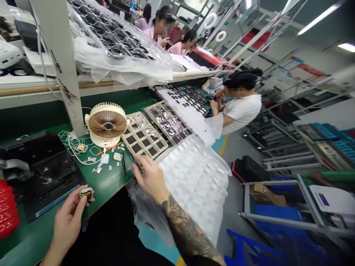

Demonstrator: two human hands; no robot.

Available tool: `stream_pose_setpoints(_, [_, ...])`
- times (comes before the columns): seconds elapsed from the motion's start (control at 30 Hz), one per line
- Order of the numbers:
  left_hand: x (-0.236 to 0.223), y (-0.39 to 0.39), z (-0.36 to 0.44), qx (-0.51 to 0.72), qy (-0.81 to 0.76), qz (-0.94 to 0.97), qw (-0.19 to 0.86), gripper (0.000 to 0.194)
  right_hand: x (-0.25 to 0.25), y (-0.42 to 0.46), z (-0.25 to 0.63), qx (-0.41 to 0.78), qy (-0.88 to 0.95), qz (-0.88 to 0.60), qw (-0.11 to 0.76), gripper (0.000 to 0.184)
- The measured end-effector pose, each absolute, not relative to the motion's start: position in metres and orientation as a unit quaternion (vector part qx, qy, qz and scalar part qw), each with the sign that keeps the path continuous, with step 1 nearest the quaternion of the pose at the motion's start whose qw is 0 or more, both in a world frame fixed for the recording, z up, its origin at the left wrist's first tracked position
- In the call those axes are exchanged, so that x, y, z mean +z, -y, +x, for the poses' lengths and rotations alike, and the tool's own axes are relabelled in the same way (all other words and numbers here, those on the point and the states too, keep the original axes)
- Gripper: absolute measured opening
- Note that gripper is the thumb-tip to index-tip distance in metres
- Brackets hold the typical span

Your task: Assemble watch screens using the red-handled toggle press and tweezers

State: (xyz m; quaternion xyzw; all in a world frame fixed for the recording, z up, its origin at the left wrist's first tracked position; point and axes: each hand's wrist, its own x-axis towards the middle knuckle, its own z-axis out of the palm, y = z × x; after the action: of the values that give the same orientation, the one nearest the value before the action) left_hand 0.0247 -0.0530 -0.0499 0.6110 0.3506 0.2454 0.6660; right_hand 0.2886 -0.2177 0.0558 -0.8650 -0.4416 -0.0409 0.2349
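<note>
Left hand [66, 221] is clenched around a small metal-rimmed rectangular module [86, 193], pinched between thumb and fingers at my 8 o'clock, just above the green surface [116, 181]. Right hand [151, 179], tattooed up the forearm, is open and holds nothing, its fingers spread just beside a compartmented tray [142, 135] at 12 o'clock and above a clear plastic blister sheet [194, 184]. Thin dark tweezers [124, 166] and loose metal pieces [104, 164] lie on the surface near that hand. A cream desk fan [107, 123] stands at 11 o'clock, a black fixture [36, 170] sits at 9 o'clock, and a second loaded tray [169, 123] adjoins the first. A co-worker in a white T-shirt [241, 112] stands at 1 o'clock.
</note>
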Motion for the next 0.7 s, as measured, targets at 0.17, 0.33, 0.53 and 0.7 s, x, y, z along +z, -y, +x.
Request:
stream_pose_setpoints(0.17, [-0.049, 0.054, 0.025, 0.268, -0.348, 0.604, 0.665, 0.048, 0.113, 0.236, 0.413, -0.029, 0.331, -0.942, 0.046, 0.034])
stream_pose_setpoints(0.33, [-0.05, 0.055, 0.026, 0.278, -0.351, 0.605, 0.659, 0.044, 0.097, 0.229, 0.509, 0.004, 0.279, -0.96, 0.017, 0.03])
stream_pose_setpoints(0.53, [-0.05, 0.055, 0.024, 0.269, -0.371, 0.608, 0.648, 0.046, 0.094, 0.253, 0.567, -0.009, 0.193, -0.981, -0.013, 0.04])
stream_pose_setpoints(0.7, [-0.049, 0.052, 0.025, 0.253, -0.373, 0.62, 0.642, 0.047, 0.088, 0.267, 0.594, 0.09, 0.225, -0.969, -0.038, 0.015])
